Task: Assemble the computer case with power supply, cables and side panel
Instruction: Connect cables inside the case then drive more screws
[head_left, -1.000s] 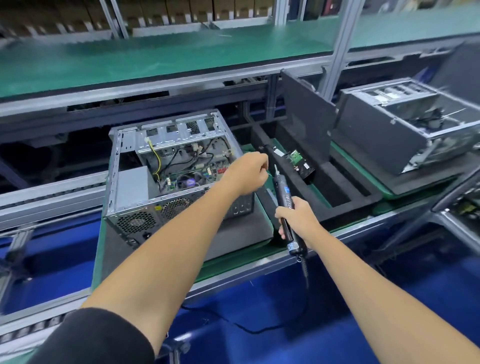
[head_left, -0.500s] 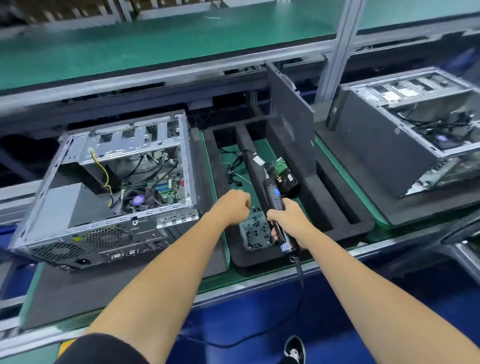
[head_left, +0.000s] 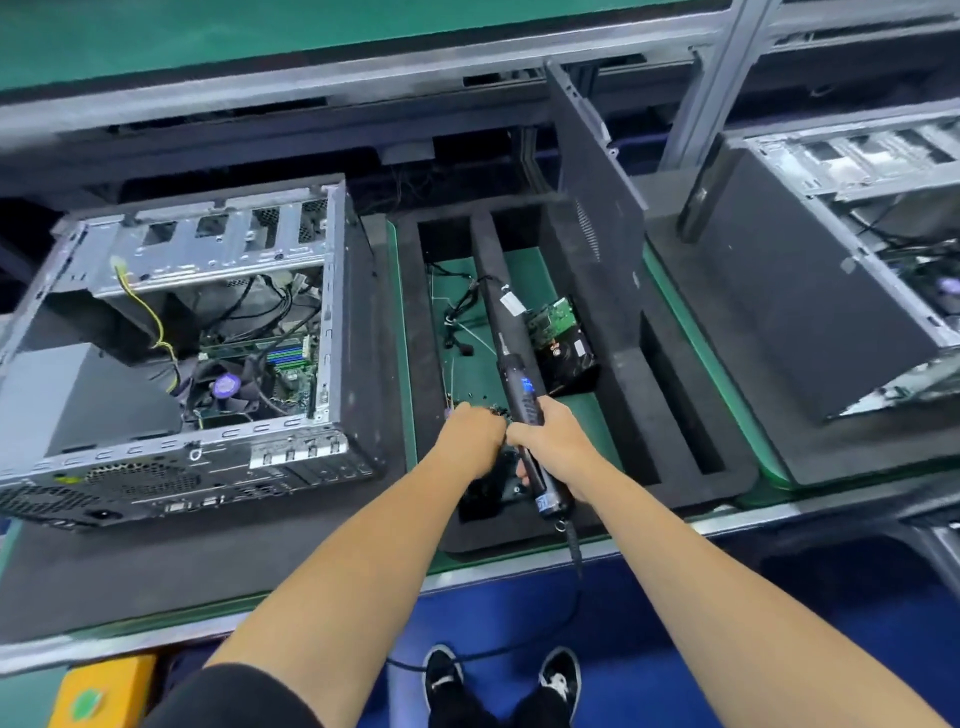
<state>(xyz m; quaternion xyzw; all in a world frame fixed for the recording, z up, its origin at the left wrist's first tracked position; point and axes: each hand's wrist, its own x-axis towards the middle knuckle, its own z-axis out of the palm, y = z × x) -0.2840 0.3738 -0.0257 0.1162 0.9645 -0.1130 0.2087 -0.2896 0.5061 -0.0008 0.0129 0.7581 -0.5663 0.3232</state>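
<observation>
An open computer case (head_left: 208, 332) lies on the left, its motherboard, fan and cables exposed, with a grey power supply (head_left: 78, 395) in its near left corner. My right hand (head_left: 550, 441) grips a black electric screwdriver (head_left: 524, 410), tip pointing away. My left hand (head_left: 470, 441) is curled, knuckles up, over the near pocket of a black foam tray (head_left: 675, 415); what its fingers touch is hidden. A dark side panel (head_left: 592, 171) stands upright in the tray. A hard drive (head_left: 561, 343) and loose cables (head_left: 462, 312) lie in the tray's green-floored middle.
A second open case (head_left: 841, 270) sits on a black mat at the right. A metal rail (head_left: 727, 525) edges the conveyor in front of me. An upright frame post (head_left: 701, 83) rises behind the tray. A yellow box (head_left: 104, 691) is at the lower left.
My view has dropped and shifted right. My left hand left the case's edge and came down over the tray's near pocket. My right hand followed with the screwdriver.
</observation>
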